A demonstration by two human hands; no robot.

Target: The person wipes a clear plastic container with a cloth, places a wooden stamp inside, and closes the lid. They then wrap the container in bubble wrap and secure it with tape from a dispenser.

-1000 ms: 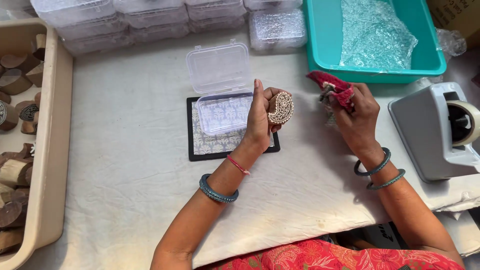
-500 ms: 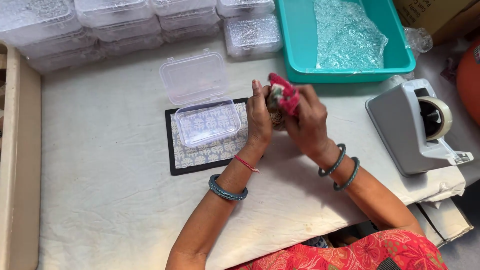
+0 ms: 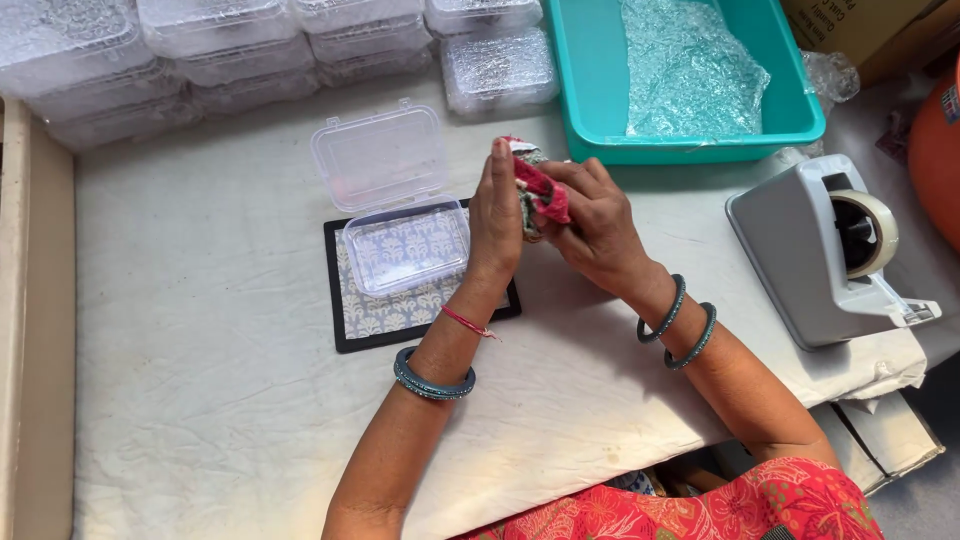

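I see my left hand [image 3: 497, 215] raised on edge above the white cloth-covered table [image 3: 200, 420], fingers straight and pressed together, the palm turned toward the right hand and laid against a small object that I can barely make out between the two hands. My right hand [image 3: 590, 225] is curled, thumb and fingers pinching a crumpled red and pink cloth [image 3: 543, 190] against that object; what the cloth wraps or rubs is mostly hidden, only a patterned edge shows.

Just left of the hands lies a small clear plastic hinged box [image 3: 405, 245], its lid [image 3: 377, 157] thrown back flat toward the far side. The box sits on a black-bordered rectangular mat with a pale blue and white block print [image 3: 385, 318], which rests flat on the table.

Along the far edge stand stacked clear plastic boxes [image 3: 200, 50], shut, in a row that runs from the left corner to the middle. To their right sits a teal rectangular plastic tub [image 3: 585, 90] with a sheet of clear bubble wrap [image 3: 690, 65] lying inside it. At the right, near my right forearm, stands a grey desk tape dispenser [image 3: 800, 250] carrying a roll of beige tape [image 3: 872, 230]. A brown cardboard carton [image 3: 860, 30] shows in the far right corner, and a beige tray wall [image 3: 40, 330] runs down the left edge.
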